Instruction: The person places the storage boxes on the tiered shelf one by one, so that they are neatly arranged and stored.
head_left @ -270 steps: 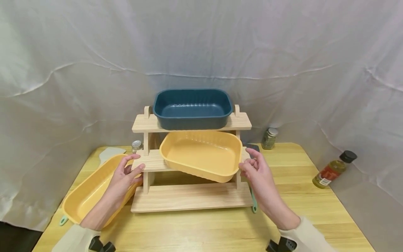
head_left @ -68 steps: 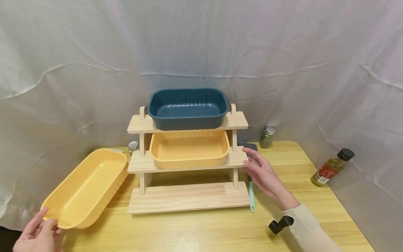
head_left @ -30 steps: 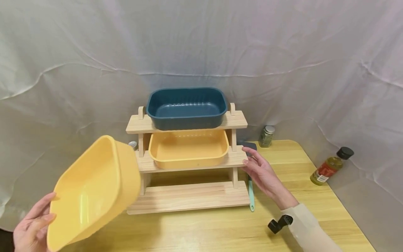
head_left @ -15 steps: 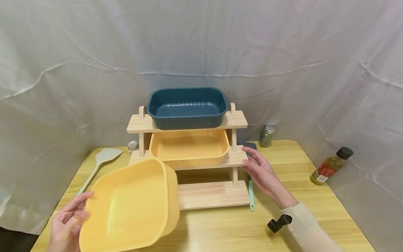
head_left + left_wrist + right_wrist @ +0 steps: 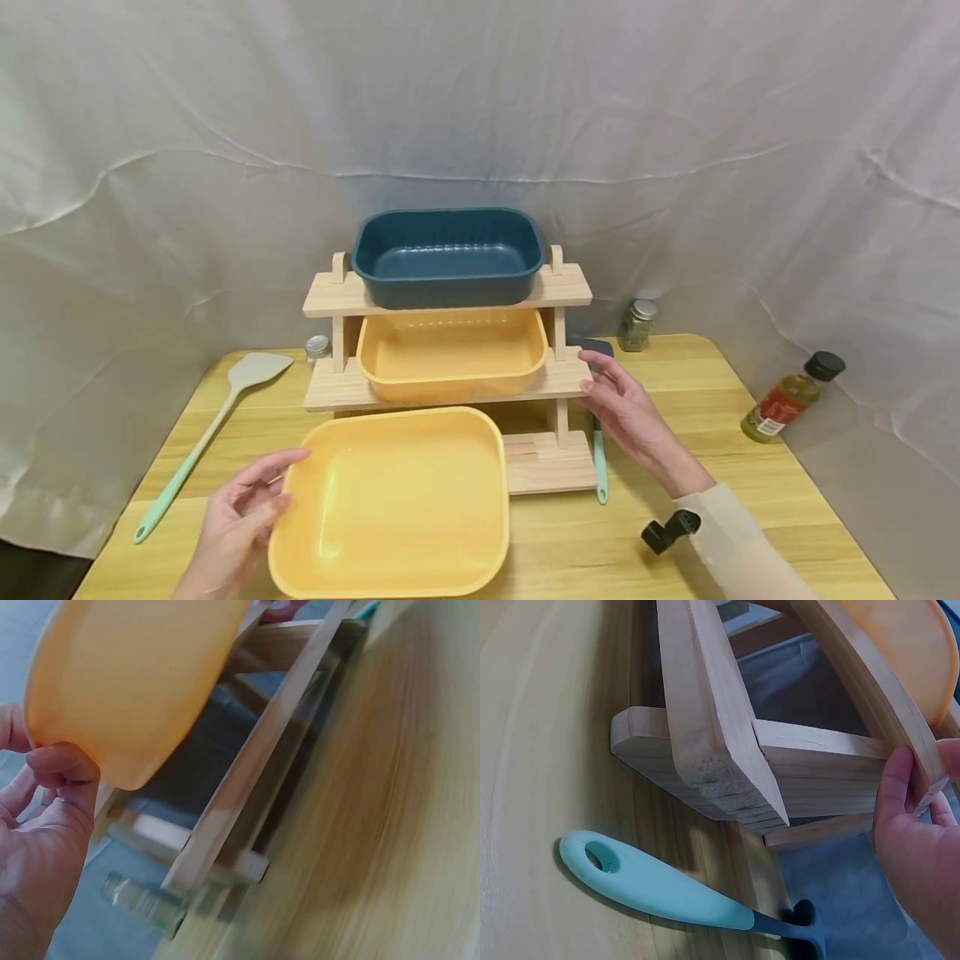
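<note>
My left hand (image 5: 238,525) pinches the left end of a yellow rectangular bin (image 5: 397,500), held in the air before the bottom shelf, its inside facing the head camera. In the left wrist view, thumb and fingers clasp the rim of this yellow bin (image 5: 135,682). My right hand (image 5: 633,417) grips the right end of the middle shelf of a three-tier wooden rack (image 5: 558,379); the right wrist view shows the fingers around that board's end (image 5: 922,769). A second yellow bin (image 5: 453,387) sits on the middle shelf. A dark blue bin (image 5: 450,287) sits on top.
A white spatula with green handle (image 5: 195,450) lies at the left. Beside the rack's right side lies a dark-headed utensil with a mint handle (image 5: 656,881). Behind are a spice jar (image 5: 637,327) and another jar (image 5: 317,347). An oil bottle (image 5: 787,400) stands at the right.
My left hand has lifted the yellow bin off the table's left side and carried it right, before the rack, uncovering the white spatula. The right hand stays on the middle shelf.
</note>
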`<state>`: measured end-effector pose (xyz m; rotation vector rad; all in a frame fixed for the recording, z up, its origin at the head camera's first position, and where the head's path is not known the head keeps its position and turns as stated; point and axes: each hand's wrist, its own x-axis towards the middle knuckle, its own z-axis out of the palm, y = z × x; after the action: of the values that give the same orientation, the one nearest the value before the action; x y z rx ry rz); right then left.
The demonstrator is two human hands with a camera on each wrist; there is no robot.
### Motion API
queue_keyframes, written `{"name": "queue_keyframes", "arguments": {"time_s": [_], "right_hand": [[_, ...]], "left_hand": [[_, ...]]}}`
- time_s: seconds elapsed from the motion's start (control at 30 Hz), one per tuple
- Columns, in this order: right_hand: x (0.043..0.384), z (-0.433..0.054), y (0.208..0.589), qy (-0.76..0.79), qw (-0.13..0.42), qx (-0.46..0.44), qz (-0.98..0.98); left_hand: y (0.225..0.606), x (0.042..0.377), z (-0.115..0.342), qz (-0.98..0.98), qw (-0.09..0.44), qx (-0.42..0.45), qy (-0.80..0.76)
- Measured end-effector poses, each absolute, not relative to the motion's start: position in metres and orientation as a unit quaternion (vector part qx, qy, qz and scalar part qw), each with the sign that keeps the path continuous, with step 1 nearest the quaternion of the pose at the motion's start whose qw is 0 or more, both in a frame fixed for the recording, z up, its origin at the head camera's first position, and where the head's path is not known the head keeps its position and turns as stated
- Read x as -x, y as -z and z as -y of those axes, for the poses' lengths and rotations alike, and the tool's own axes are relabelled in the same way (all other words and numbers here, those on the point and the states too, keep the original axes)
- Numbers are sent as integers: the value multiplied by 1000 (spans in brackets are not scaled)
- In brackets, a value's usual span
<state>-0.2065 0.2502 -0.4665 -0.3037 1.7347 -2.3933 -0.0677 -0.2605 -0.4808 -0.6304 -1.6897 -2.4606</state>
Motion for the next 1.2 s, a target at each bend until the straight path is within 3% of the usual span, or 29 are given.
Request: {"name": "queue_keyframes", "arguments": {"time_s": [0.47,0.87,1.2], "right_hand": [[207,-252,464,798,92,92,-589],[206,-252,463,800,93,92,-585],[207,-252,465,798,97,102,-586]], "left_hand": [[484,89,205,622,-10,129,772],[478,96,187,671,13,62,739],[478,99,184,676,22,62,734]]}}
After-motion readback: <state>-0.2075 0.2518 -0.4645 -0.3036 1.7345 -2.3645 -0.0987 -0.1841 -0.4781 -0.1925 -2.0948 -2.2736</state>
